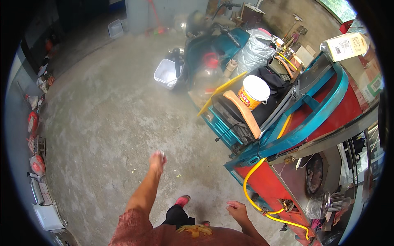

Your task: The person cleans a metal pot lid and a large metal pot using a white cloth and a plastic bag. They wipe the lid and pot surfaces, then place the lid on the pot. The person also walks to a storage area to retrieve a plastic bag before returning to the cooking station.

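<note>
My left hand (158, 161) reaches forward over the concrete floor (101, 123); its fingers are curled, and whether the small pale patch at them is an object cannot be told. Close to my body on the right, my right hand (236, 210) hangs with bent fingers near a yellow hose (250, 178). That hose runs down the red side panel (264, 184) of a blue-framed cargo tricycle. On the tricycle's seat stands a white-lidded bucket (253, 92), behind a curved tan armrest (243, 113).
A white plastic bucket (168, 73) stands by the tricycle's front. A clear bin (115, 29) is near the far wall. Red bags (37, 164) and a white container (48, 215) line the left wall. A carton (346, 46) sits on the blue rail.
</note>
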{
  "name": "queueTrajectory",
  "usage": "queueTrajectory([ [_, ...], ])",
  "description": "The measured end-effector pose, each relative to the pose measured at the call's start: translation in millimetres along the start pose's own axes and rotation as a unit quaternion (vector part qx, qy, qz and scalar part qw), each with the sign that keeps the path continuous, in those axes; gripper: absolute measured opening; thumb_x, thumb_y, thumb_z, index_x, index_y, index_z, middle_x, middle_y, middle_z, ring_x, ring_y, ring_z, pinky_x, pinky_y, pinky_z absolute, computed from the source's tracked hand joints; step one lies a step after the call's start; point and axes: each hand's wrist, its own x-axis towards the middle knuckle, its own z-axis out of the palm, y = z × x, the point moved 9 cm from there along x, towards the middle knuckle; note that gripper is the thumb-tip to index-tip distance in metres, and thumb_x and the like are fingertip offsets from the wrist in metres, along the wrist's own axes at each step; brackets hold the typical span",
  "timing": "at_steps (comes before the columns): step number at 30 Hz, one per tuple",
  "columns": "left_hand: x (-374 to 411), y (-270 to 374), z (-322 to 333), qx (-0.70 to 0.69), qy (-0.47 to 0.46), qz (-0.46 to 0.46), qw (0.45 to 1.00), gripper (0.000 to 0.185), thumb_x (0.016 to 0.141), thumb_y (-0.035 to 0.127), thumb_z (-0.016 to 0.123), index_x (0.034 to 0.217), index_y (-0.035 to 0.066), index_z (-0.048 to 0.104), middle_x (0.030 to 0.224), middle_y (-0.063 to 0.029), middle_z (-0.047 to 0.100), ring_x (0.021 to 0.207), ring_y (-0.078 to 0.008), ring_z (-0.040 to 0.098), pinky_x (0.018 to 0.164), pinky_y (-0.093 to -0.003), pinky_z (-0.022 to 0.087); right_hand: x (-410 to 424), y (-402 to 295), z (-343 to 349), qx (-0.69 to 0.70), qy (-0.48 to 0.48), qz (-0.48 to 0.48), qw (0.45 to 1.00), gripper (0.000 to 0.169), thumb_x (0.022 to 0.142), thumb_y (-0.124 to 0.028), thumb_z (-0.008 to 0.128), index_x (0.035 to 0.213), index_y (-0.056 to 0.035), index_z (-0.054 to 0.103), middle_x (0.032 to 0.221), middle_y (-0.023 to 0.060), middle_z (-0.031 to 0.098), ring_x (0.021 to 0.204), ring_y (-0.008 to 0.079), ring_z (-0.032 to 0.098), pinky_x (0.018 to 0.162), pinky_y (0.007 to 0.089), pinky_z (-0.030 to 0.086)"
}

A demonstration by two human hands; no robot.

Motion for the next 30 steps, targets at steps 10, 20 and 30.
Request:
queueTrajectory([
  [10,30.8,228.0,308.8,0.023,-0.117,0.190,0.975,0.024,0.081,0.005,0.050,0.104,0.004,0.050,0.086,-0.0051,0.056,0.068,-0.0128,0.053,0.059,-0.0239,0.046,-51.7,49.1,-23.2,0.067,0.102,0.126,0.985,0.022,0.069,-0.006,0.062,0.089,0.0021,0.061,0.061,0.0045,0.057,0.048,0.0088,0.051,0.046,0.0216,0.042],
  [20,-73.2,-121.8,-145.9,-0.037,0.322,-0.198,0.925,0.025,0.084,0.023,0.046,0.107,0.013,0.048,0.102,-0.0069,0.053,0.089,-0.0247,0.052,0.070,-0.0439,0.042,-62.4,94.4,-34.8,-0.039,0.070,0.144,0.986,0.027,0.072,-0.013,0.058,0.098,-0.0050,0.062,0.071,0.0077,0.060,0.055,0.0137,0.055,0.049,0.0257,0.046],
  [30,-93.9,450.6,515.9,0.077,-0.269,0.454,0.846,0.065,0.081,0.033,0.056,0.132,0.007,0.026,0.135,-0.0124,0.030,0.125,-0.0250,0.027,0.100,-0.0399,0.024,-76.3,87.1,-54.9,0.077,0.147,0.165,0.972,0.028,0.072,-0.012,0.056,0.096,0.0008,0.061,0.071,0.0092,0.059,0.053,0.0144,0.054,0.047,0.0260,0.046],
])
